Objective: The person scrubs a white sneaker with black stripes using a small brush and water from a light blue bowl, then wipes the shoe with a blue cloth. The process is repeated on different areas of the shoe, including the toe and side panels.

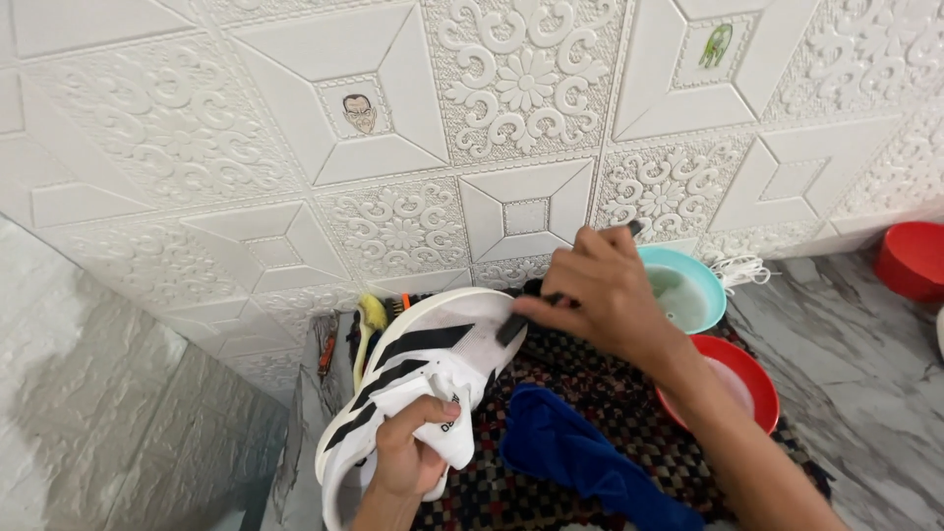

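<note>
A white sports shoe (423,369) with black stripes lies on its side over a dark checked mat (590,393). My left hand (408,452) grips the shoe near its heel and tongue. My right hand (605,295) holds a small dark brush (511,324) pressed against the shoe's toe end; most of the brush is hidden by my fingers.
A blue cloth (580,457) lies on the mat. A turquoise bowl (710,280) and a red bowl (762,379) of cloudy liquid stand at the right. A yellow brush (369,320) rests by the embossed white wall. White laces (742,267) and a red tub (914,261) are far right.
</note>
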